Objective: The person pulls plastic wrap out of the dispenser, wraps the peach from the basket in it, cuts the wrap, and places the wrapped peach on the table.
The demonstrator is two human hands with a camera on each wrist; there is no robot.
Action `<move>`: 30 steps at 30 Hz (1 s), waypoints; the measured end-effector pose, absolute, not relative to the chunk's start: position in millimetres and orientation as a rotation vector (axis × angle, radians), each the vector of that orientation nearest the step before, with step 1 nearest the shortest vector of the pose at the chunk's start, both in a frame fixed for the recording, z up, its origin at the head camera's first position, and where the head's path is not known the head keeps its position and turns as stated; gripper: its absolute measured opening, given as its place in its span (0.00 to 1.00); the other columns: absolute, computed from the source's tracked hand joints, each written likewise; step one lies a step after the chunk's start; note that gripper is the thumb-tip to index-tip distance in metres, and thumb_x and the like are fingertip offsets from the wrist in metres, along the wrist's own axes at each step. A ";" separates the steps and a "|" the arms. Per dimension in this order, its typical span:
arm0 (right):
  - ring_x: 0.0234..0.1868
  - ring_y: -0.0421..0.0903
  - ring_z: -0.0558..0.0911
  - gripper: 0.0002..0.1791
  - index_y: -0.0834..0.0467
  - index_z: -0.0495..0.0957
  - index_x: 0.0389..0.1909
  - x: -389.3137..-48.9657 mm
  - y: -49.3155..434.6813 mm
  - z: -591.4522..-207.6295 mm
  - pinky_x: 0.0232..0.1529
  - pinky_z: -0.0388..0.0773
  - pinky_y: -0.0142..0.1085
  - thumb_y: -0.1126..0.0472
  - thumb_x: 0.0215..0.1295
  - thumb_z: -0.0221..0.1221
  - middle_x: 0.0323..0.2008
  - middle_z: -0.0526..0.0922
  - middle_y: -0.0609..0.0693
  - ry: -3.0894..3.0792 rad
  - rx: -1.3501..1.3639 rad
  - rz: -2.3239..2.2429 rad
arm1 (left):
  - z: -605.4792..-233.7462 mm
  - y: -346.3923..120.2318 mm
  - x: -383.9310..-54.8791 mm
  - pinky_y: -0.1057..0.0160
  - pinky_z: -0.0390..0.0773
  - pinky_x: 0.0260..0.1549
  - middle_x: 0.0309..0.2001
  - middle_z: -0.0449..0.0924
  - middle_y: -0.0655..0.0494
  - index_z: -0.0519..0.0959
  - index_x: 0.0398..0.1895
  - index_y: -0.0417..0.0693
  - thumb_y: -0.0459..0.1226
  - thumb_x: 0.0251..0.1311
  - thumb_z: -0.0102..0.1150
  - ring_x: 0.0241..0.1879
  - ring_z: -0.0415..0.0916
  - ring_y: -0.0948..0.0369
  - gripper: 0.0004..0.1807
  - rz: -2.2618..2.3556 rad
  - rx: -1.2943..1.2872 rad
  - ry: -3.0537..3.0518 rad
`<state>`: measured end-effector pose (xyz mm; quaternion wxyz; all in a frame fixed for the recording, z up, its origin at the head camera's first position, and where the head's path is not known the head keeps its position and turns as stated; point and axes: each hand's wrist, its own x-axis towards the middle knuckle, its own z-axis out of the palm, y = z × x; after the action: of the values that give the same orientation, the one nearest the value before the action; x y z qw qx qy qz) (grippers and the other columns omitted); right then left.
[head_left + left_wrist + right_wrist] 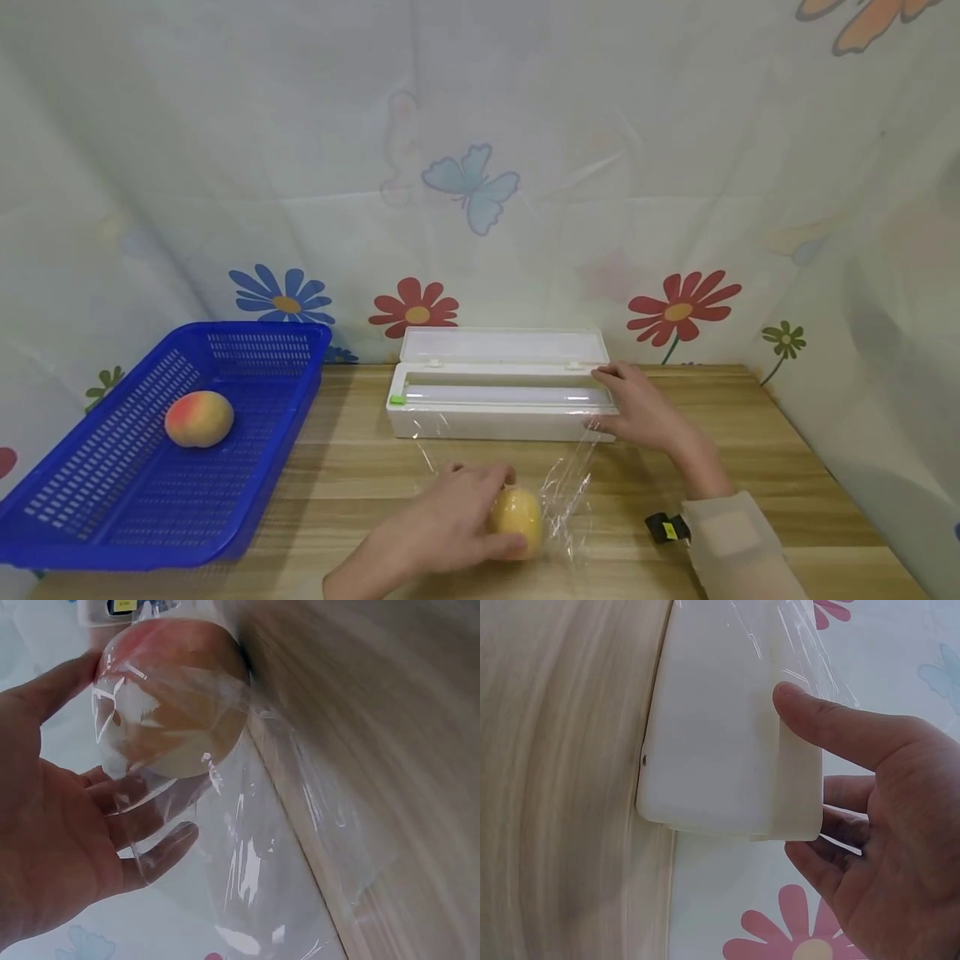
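Observation:
My left hand (453,521) grips a yellow peach (520,521) low over the front of the table. Clear cling film (564,500) wraps over this peach, whose pink blush shows in the left wrist view. From there the film runs back to a long white cling film dispenser (502,423). Its lid (502,346) stands raised at the back, and a white roll (495,395) lies inside. At the dispenser's right end, my right hand (648,412) holds on, thumb on the front face and fingers behind in the right wrist view.
A blue plastic basket (258,500) stands at the left, with another peach (199,419) in it. A small black object with a yellow label (667,527) lies by my right sleeve (738,542). Behind the wooden table (795,475) hangs a flower-printed curtain (525,267).

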<state>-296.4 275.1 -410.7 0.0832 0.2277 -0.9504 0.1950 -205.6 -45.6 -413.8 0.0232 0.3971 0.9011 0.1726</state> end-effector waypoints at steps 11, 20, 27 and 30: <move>0.62 0.66 0.72 0.43 0.74 0.70 0.66 -296.5 274.0 -411.0 0.63 0.70 0.61 0.51 0.60 0.74 0.61 0.73 0.68 -2.839 0.668 0.591 | -416.6 -48.0 -210.3 0.66 0.77 0.37 0.40 0.76 0.62 0.73 0.53 0.47 0.56 0.70 0.60 0.36 0.72 0.67 0.24 0.631 1.316 2.804; 0.63 0.67 0.71 0.41 0.75 0.71 0.65 -296.2 272.9 -410.7 0.63 0.69 0.61 0.54 0.59 0.75 0.61 0.73 0.69 -2.834 0.663 0.588 | -419.6 -48.6 -211.5 0.55 0.74 0.60 0.56 0.69 0.56 0.73 0.62 0.45 0.61 0.53 0.74 0.55 0.70 0.58 0.41 0.526 1.256 2.901; 0.63 0.67 0.71 0.42 0.75 0.71 0.66 -295.8 273.3 -411.7 0.63 0.69 0.61 0.54 0.58 0.75 0.61 0.73 0.69 -2.830 0.658 0.596 | -418.6 -46.3 -216.3 0.53 0.75 0.57 0.55 0.74 0.54 0.73 0.63 0.43 0.56 0.55 0.75 0.56 0.72 0.56 0.40 0.394 1.252 2.964; 0.63 0.67 0.71 0.42 0.74 0.71 0.66 -296.0 272.7 -412.3 0.63 0.69 0.61 0.54 0.58 0.75 0.62 0.73 0.69 -2.833 0.651 0.610 | -415.9 -45.9 -219.6 0.50 0.72 0.61 0.59 0.77 0.52 0.70 0.68 0.42 0.55 0.58 0.73 0.60 0.73 0.54 0.42 0.400 1.198 2.956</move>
<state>-296.0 272.7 -412.3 0.0856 0.2183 -0.9504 0.2045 -219.6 -45.9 -415.9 -0.0364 0.3725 0.9189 0.1244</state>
